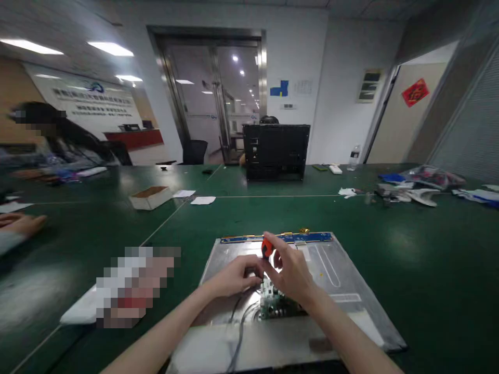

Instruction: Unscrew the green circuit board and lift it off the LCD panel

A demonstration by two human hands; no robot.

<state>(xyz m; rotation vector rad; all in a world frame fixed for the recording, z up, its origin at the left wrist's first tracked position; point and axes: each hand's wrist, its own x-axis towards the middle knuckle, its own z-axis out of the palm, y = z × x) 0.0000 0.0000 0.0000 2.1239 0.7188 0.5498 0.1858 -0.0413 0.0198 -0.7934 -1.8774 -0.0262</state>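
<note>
A flat silver metal panel (335, 280) lies face down on the green table in front of me, with a blue strip (312, 237) along its far edge. A small green circuit board (275, 304) sits on its middle, with grey cables (238, 322) running toward me. My right hand (290, 270) grips an orange-handled screwdriver (266, 247) held upright over the board. Just left of the screwdriver, my left hand (236, 275) rests on the panel, fingers curled at the tool's shaft near the board.
A black monitor back (276, 150) stands at the far side. A small cardboard box (150, 197) and papers (202, 200) lie left of centre. Plastic bags and parts (421, 184) clutter the far right. Another person sits at far left, a hand (21, 224) on the table.
</note>
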